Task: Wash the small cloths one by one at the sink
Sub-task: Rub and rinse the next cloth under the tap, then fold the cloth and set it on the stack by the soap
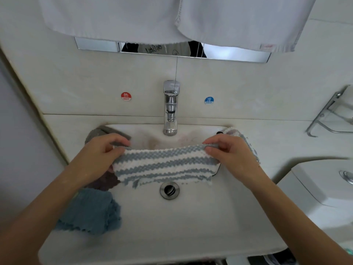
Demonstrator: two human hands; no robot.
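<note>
A grey-and-white striped cloth (164, 165) is stretched out over the white sink (172, 226), just in front of the chrome tap (170, 109). My left hand (101, 152) pinches its left top corner and my right hand (231, 152) pinches its right top corner. The cloth hangs down toward the drain (169, 190). No water is visibly running from the tap. A blue cloth (91, 211), a dark purple cloth (105, 181) and a grey cloth (99, 131) lie on the sink's left rim. Another pale cloth (242, 136) lies on the right rim, behind my right hand.
White towels (172, 18) hang overhead in front of a mirror (164, 48). Hot (126, 96) and cold (209, 100) stickers flank the tap on the wall. A metal rack (332, 113) is fixed at the right, and a white toilet cistern (322, 186) stands beside the sink.
</note>
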